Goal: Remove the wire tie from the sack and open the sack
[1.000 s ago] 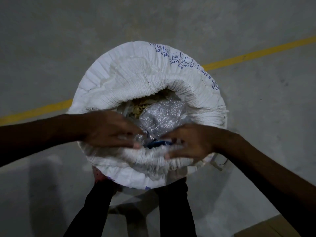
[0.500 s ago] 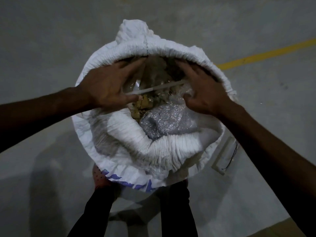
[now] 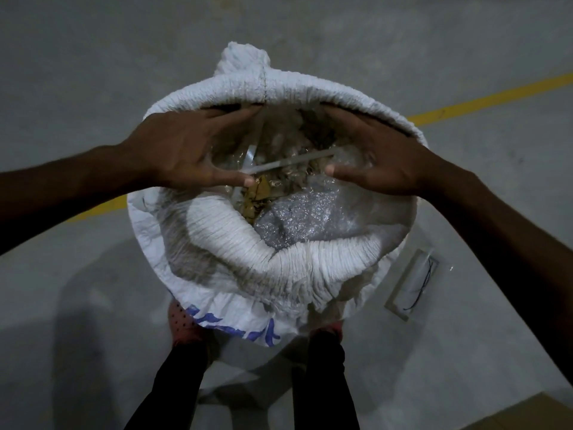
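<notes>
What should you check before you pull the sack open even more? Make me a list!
1. Wire tie off the sack: ok, a thin dark wire lies on the floor beside it.
2. Sack mouth open: ok, its rim is rolled down.
3. Left hand at the far rim: ok, fingers spread inside.
4. Right hand at the far rim: ok, fingers spread inside.
5. Clear inner liner opened: not ok, it covers part of the contents.
6. Sack standing steady: cannot tell.
</notes>
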Motion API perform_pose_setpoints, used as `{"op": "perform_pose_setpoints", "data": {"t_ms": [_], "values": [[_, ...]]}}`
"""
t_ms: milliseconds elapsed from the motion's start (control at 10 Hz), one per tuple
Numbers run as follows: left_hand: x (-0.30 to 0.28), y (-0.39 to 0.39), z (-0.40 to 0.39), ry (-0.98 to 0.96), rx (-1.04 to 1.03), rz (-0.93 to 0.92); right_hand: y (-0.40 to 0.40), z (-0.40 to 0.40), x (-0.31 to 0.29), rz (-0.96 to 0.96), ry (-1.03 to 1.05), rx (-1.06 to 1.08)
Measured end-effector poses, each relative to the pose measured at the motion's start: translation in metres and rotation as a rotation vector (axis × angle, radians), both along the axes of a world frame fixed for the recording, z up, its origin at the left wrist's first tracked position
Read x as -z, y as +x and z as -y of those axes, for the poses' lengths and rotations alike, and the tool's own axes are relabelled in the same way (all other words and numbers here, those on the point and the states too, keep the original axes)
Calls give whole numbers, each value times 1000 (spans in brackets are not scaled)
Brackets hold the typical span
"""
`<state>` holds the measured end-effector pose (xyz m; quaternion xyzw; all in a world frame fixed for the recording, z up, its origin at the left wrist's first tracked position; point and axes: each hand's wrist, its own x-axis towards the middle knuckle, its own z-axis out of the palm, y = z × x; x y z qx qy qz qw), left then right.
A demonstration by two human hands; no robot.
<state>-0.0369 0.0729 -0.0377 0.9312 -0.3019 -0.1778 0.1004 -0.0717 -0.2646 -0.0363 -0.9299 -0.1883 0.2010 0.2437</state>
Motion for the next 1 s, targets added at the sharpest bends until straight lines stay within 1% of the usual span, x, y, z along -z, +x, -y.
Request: {"op": "perform_pose_setpoints", "data": {"t_ms": [300,500,600,700,800,900,1000], "values": [[-15,15,-14,29,85,-136,11,11,-12,-100,120,-64],[-20,17,-24,-72,131,-334,7,10,-9,-107,138,-76],[-14,8,-28,-61,190,-329,-2,6,-3,-88,121,-89],[-11,-4,-27,-53,238,-275,-8,0,3,-71,72,-100],[-11,-18,-21,-66,320,-235,-13,-9,2,-93,32,-92],[-25,-23,-14,-169,371,-59,-15,-22,-16,-15,18,-88],[-48,-23,-10,-232,362,168,-15,-28,-43,238,-72,-102]]}}
